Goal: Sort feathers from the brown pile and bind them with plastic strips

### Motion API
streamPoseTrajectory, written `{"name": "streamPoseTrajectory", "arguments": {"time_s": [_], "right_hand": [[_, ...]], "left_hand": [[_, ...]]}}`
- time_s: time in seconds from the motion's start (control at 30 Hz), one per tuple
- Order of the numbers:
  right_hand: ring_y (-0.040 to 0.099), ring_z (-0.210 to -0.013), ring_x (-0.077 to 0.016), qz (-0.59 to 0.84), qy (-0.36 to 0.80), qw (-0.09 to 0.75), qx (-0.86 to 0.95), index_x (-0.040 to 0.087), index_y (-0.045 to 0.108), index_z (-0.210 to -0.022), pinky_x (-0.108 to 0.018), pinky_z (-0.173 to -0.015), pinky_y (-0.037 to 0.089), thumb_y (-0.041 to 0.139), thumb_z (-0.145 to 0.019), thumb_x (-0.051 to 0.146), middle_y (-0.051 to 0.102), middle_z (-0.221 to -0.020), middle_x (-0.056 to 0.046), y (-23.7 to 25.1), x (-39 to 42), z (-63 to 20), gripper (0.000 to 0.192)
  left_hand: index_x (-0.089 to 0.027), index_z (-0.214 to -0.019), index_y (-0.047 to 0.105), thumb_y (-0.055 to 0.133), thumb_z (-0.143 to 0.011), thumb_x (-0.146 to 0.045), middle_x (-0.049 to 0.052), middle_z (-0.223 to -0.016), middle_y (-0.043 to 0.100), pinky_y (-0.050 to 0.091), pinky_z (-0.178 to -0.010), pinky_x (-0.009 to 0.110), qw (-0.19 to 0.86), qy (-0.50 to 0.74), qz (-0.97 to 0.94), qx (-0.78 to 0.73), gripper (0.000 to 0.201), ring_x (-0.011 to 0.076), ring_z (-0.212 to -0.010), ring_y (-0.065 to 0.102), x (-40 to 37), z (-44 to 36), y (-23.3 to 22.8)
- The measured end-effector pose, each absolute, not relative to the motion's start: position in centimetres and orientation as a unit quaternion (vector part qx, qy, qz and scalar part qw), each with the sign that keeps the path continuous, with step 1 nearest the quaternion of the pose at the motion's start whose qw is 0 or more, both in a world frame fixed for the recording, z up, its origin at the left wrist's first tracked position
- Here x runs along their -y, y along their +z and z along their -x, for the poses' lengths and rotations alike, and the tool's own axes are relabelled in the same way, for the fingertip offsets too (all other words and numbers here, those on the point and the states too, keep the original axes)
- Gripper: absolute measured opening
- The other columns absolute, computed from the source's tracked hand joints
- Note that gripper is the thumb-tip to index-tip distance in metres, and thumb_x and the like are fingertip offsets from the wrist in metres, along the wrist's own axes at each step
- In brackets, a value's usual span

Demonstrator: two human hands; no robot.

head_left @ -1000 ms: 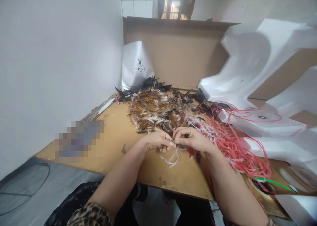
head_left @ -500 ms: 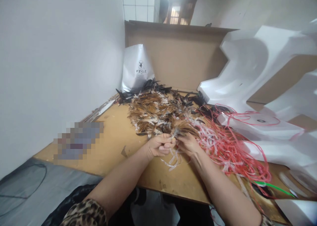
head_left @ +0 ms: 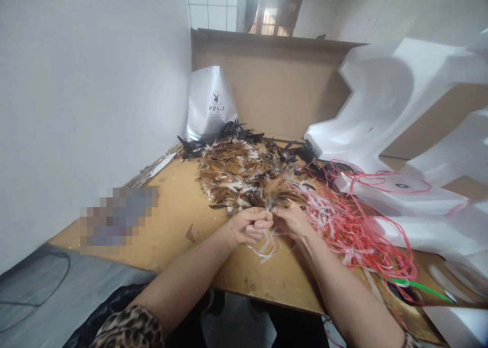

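Both of my hands meet over the front of the table, around the base of a brown feather bunch (head_left: 280, 191). My left hand (head_left: 251, 226) is closed in a pinch at the quill end. On the other side my right hand (head_left: 292, 220) grips the bunch with thumb and fingers, its far fingers partly hidden. White ribbon strips (head_left: 267, 249) hang below the hands onto the wood. Just beyond lies a wide heap of brown feathers (head_left: 229, 165), with black feathers (head_left: 236, 130) along its back edge.
To the right spreads a tangle of pink and red ribbon (head_left: 354, 231), some looped over white foam pieces (head_left: 404, 193). A white bag (head_left: 211, 104) stands at the back against a cardboard panel (head_left: 290, 88). A green strip (head_left: 423, 287) lies at the right edge of the wooden table (head_left: 179, 205).
My right hand has shifted slightly, its thumb now closer to my left fingertips at the feather base. The feather bunch stands a little more upright.
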State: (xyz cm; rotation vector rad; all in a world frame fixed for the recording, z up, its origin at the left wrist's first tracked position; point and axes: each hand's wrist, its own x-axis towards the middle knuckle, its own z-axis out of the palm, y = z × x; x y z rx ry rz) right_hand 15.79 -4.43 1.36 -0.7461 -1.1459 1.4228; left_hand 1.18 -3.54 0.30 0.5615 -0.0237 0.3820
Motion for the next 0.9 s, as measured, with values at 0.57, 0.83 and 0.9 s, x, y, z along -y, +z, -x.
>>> {"name": "streamPoseTrajectory", "arguments": {"time_s": [0.57,0.83,0.9], "right_hand": [[0.045,-0.048,-0.0070,0.525,0.454,0.463,0.551,0.014,0.057,-0.057,-0.021,-0.052,0.035,0.065,-0.059,0.028,0.057,-0.054,0.002,1.6,3.0,-18.0,0.016],[0.029,-0.033,-0.0035,0.551,0.486,0.406,0.544,0.015,0.051,-0.054,-0.019,-0.037,0.020,0.061,-0.059,0.029,0.041,-0.038,0.007,0.7,3.1,-17.3,0.017],[0.027,-0.031,-0.0032,0.538,0.515,0.409,0.527,0.015,0.049,-0.053,-0.019,-0.036,0.018,0.061,-0.059,0.030,0.038,-0.036,0.008,0.5,3.1,-17.3,0.019]], "left_hand": [[-0.011,-0.063,0.056,0.058,-0.064,-0.045,-0.002,-0.047,0.049,0.023,-0.032,0.016,0.609,0.336,-0.588,-0.413,0.034,0.0034,-0.033,0.038,1.5,0.0,1.7],[-0.009,-0.061,0.057,0.063,-0.060,-0.041,0.000,-0.054,0.052,0.025,-0.037,0.016,0.583,0.399,-0.625,-0.333,0.032,0.0020,-0.038,0.036,2.1,-1.2,1.5],[-0.009,-0.064,0.059,0.063,-0.060,-0.040,0.001,-0.056,0.055,0.029,-0.038,0.016,0.589,0.402,-0.626,-0.315,0.032,0.0029,-0.040,0.040,2.2,-1.4,1.6]]}}
